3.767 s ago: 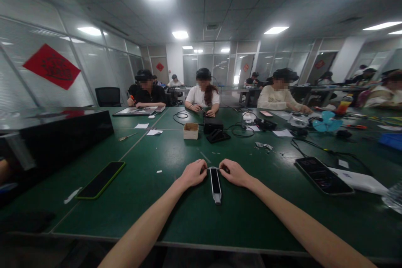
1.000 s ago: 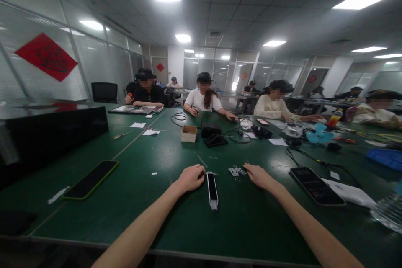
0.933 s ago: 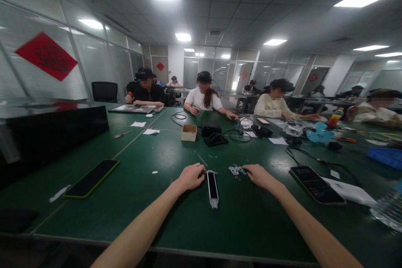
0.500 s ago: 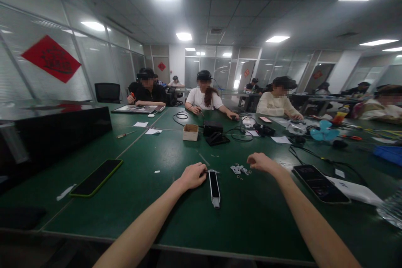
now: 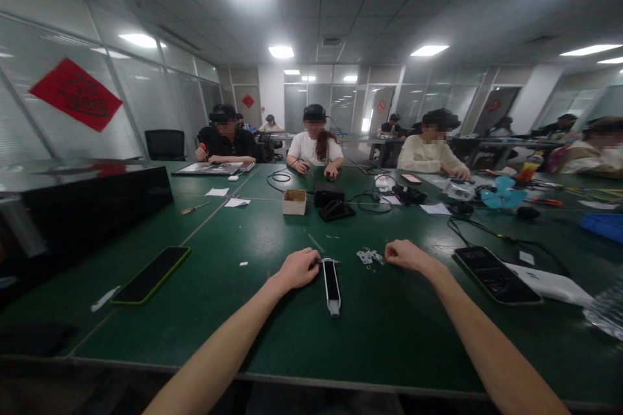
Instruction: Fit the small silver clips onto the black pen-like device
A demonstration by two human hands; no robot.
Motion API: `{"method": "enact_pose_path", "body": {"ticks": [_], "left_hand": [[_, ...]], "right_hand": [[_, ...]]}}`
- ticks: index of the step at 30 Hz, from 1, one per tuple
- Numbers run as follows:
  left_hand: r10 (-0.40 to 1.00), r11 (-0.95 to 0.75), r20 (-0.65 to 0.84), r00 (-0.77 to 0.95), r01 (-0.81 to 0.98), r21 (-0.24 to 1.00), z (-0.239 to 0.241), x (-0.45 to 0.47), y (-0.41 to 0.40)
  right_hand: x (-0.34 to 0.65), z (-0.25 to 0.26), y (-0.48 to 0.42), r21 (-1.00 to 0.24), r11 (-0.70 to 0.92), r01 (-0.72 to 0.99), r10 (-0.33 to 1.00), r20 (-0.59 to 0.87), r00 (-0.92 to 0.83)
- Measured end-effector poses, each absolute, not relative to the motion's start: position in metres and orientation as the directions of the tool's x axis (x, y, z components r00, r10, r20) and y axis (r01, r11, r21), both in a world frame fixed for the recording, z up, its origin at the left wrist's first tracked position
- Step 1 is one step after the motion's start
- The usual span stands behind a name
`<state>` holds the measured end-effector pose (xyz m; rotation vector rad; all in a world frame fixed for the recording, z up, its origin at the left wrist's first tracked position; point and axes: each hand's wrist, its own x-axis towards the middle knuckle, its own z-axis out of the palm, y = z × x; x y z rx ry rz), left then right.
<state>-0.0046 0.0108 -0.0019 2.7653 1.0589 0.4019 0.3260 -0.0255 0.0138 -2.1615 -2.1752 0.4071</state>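
Observation:
My left hand (image 5: 300,268) rests on the green table with its fingers curled closed, at the top left end of a slim white device with a long dark face (image 5: 331,284). A thin piece lies across that device's top end; what the fingertips grip, if anything, is hidden. To the right, a small pile of light metal plates and rings (image 5: 370,257) lies on the table. My right hand (image 5: 403,255) is at the pile's right edge, fingers bent down and pressed together. Its fingertips are too small to show what they hold.
A green-edged phone (image 5: 150,275) lies at left, another phone (image 5: 495,275) at right beside a white box (image 5: 549,284). Ahead stand a small open box (image 5: 294,202) and a black box (image 5: 329,193). Cables and a blue fan (image 5: 503,193) are farther right. Co-workers sit opposite.
My right hand has come down to the table at the right edge of the metal pile. My left hand stays by the white device. The co-worker opposite has brought a hand to the black box.

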Motion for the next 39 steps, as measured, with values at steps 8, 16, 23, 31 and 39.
{"method": "enact_pose_path", "body": {"ticks": [8, 16, 23, 31, 39], "left_hand": [[0.666, -0.745, 0.198, 0.719, 0.624, 0.236, -0.002, -0.005, 0.011], [0.670, -0.742, 0.205, 0.714, 0.635, 0.215, -0.001, -0.004, 0.009], [0.668, -0.744, 0.209, 0.714, 0.635, 0.210, 0.001, -0.004, 0.007], [0.673, -0.739, 0.202, 0.711, 0.635, 0.226, 0.002, -0.004, 0.007], [0.676, -0.737, 0.204, 0.708, 0.638, 0.225, 0.002, -0.004, 0.007]], "right_hand": [[0.289, 0.018, -0.038, -0.353, 0.157, 0.922, 0.984, 0.133, -0.117], [0.214, 0.005, -0.044, -0.377, 0.293, 0.879, 0.942, 0.271, -0.197], [0.210, 0.001, -0.047, -0.402, 0.341, 0.850, 0.924, 0.307, -0.226], [0.210, -0.001, -0.045, -0.442, 0.289, 0.849, 0.940, 0.297, -0.165], [0.209, -0.001, -0.046, -0.453, 0.296, 0.841, 0.947, 0.254, -0.196]]}}
